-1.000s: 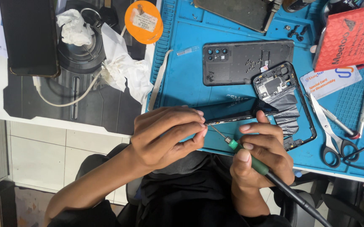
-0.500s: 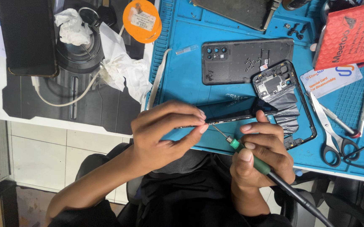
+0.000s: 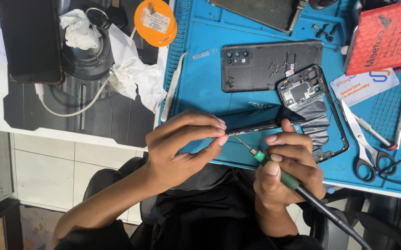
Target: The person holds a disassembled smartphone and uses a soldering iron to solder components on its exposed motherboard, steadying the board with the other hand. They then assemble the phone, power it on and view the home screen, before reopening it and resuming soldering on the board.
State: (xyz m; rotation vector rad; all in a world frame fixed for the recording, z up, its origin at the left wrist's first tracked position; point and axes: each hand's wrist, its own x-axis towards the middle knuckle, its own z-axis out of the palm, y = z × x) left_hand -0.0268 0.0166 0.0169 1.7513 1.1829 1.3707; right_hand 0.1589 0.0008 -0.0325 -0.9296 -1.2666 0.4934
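The thin black phone screen panel (image 3: 260,124), seen edge-on, is held above the front edge of the blue silicone work mat (image 3: 200,69), and almost nothing has shifted over the last second: the panel, both hands and the tool are found where they were, with only a slight settling of the fingers, so the same fine work at the panel's edge is judged to be in progress. The panel's left end is pinched by the fingertips of the left hand (image 3: 186,143). The right hand (image 3: 286,171) is closed around a green-handled soldering iron (image 3: 279,171), whose thin metal tip is set against the panel's lower edge, between the two hands. A dark phone back cover (image 3: 270,65) and a black mid-frame (image 3: 314,111) lie just beyond on the mat.
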